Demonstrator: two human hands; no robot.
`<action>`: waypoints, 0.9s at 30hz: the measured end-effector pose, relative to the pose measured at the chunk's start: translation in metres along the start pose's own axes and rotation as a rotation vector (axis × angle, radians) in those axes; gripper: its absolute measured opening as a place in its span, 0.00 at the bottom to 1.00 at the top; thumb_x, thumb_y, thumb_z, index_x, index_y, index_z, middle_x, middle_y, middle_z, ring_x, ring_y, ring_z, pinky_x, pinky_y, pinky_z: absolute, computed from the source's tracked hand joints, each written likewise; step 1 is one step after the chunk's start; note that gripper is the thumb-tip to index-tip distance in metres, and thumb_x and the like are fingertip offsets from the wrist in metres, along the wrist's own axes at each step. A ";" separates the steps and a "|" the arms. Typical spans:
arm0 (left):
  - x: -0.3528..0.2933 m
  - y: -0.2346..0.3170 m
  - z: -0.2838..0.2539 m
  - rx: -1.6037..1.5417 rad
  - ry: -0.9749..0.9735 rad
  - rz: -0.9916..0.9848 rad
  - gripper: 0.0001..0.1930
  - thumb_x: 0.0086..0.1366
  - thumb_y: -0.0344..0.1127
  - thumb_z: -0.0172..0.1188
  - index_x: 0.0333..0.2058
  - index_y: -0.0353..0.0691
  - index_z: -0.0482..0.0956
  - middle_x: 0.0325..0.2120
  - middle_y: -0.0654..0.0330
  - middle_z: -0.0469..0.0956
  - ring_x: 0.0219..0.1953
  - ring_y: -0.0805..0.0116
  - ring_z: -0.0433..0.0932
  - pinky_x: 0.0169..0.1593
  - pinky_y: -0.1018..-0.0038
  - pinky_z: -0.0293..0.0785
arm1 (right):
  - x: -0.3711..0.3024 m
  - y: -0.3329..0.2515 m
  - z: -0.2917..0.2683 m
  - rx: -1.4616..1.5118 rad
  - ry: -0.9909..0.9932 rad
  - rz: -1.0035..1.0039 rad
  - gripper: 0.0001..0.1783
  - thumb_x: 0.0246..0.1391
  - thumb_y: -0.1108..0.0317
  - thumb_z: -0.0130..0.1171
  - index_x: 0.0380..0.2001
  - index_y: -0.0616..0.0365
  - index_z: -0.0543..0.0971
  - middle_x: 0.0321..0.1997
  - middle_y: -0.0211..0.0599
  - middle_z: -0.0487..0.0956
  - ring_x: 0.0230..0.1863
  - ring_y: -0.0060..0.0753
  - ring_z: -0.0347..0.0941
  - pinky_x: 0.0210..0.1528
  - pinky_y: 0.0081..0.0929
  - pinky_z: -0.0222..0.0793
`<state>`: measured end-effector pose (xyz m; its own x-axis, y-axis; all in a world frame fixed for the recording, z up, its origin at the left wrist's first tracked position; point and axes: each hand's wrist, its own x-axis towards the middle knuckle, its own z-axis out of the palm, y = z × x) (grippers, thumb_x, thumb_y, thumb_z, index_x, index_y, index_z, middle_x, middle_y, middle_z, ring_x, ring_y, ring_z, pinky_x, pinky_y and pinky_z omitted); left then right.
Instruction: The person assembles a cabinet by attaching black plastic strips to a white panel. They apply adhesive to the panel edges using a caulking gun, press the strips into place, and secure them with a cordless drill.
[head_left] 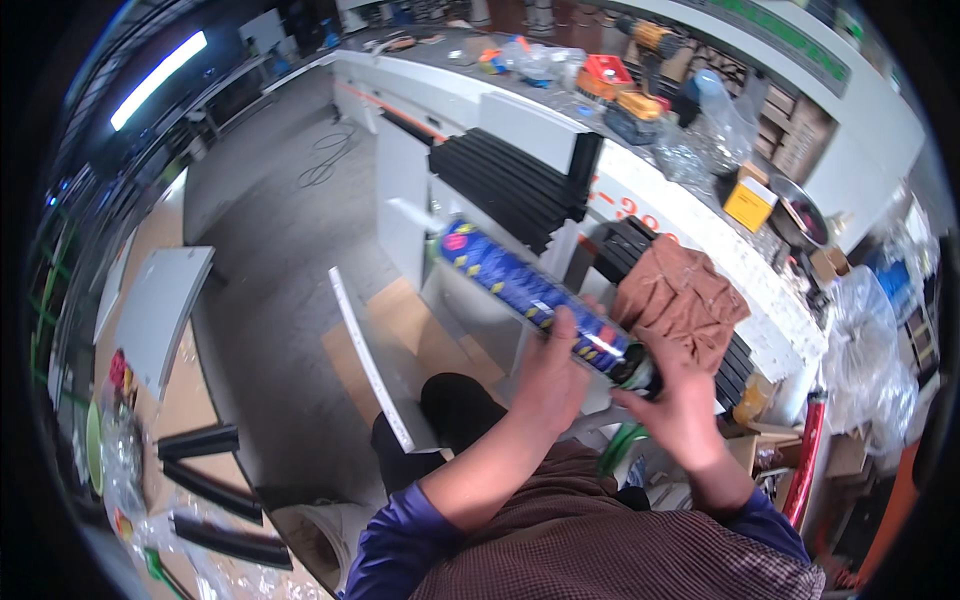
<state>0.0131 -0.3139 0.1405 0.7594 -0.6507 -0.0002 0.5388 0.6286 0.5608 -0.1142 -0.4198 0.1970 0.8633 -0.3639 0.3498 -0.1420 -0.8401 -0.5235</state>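
A blue spray can [510,285] with yellow and red marks lies slantwise across the middle of the view. My left hand [556,368] is closed round its body, thumb on top. At the can's lower right end, my right hand [680,395] grips a dark end piece [633,368] with a green edge; the fingers partly hide that piece. Just beyond my right hand, a brown cloth [685,300] is draped over dark strips. Below the can stands a white panel [370,360], upright near my knees.
Stacked black profiles [505,175] rest beyond the can. The white-edged bench [720,240] carries a yellow cordless drill [650,38], a red bin [604,75] and a yellow box [750,203]. At left, a table [215,400] holds black strips [230,540] and a grey panel [160,315].
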 end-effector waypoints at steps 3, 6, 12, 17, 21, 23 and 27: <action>-0.004 0.009 -0.007 0.107 -0.109 -0.189 0.28 0.72 0.44 0.55 0.61 0.32 0.58 0.60 0.54 0.64 0.65 0.64 0.61 0.66 0.67 0.61 | 0.000 0.029 -0.007 0.217 0.019 0.067 0.31 0.31 0.76 0.76 0.45 0.64 0.79 0.40 0.42 0.81 0.42 0.32 0.77 0.46 0.26 0.72; -0.023 0.021 -0.003 0.509 -0.044 -0.120 0.20 0.68 0.30 0.59 0.55 0.33 0.68 0.51 0.55 0.72 0.57 0.68 0.70 0.59 0.72 0.69 | -0.005 0.073 -0.015 0.343 0.049 0.257 0.29 0.33 0.77 0.75 0.45 0.65 0.80 0.39 0.36 0.81 0.39 0.26 0.75 0.46 0.25 0.71; -0.066 0.107 -0.033 0.661 0.026 0.133 0.06 0.58 0.16 0.59 0.32 0.32 0.80 0.24 0.59 0.79 0.21 0.75 0.74 0.26 0.80 0.70 | -0.004 0.166 -0.073 0.361 0.036 0.417 0.29 0.36 0.81 0.71 0.47 0.67 0.77 0.35 0.29 0.78 0.34 0.19 0.72 0.38 0.20 0.70; -0.104 0.167 -0.085 0.497 0.213 0.504 0.13 0.69 0.44 0.59 0.34 0.39 0.75 0.14 0.67 0.66 0.15 0.78 0.60 0.21 0.80 0.57 | 0.005 0.242 -0.101 0.343 -0.074 0.417 0.27 0.39 0.83 0.68 0.48 0.68 0.76 0.35 0.28 0.78 0.31 0.17 0.70 0.34 0.19 0.67; -0.141 0.188 -0.119 0.314 0.424 0.577 0.14 0.74 0.43 0.50 0.32 0.40 0.75 0.14 0.66 0.66 0.13 0.78 0.59 0.19 0.80 0.57 | 0.009 0.315 -0.102 0.364 -0.189 0.384 0.27 0.40 0.79 0.69 0.48 0.67 0.76 0.35 0.29 0.77 0.34 0.21 0.71 0.39 0.21 0.69; -0.160 0.187 -0.134 0.288 0.485 0.602 0.18 0.75 0.45 0.48 0.30 0.40 0.75 0.13 0.67 0.66 0.12 0.78 0.59 0.17 0.81 0.56 | 0.010 0.350 -0.096 0.220 -0.201 0.232 0.27 0.42 0.77 0.69 0.49 0.69 0.75 0.42 0.34 0.76 0.43 0.28 0.70 0.48 0.25 0.68; -0.191 0.172 -0.158 0.368 0.669 0.572 0.24 0.75 0.50 0.47 0.24 0.39 0.74 0.11 0.69 0.61 0.12 0.78 0.57 0.18 0.81 0.54 | 0.006 0.370 -0.085 0.093 -0.269 0.311 0.33 0.52 0.75 0.64 0.61 0.71 0.67 0.56 0.44 0.74 0.54 0.35 0.70 0.57 0.31 0.67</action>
<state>0.0185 -0.0140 0.1059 0.9850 0.1637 -0.0544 -0.0409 0.5282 0.8481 -0.2025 -0.7666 0.0714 0.8837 -0.4659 -0.0446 -0.3818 -0.6625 -0.6444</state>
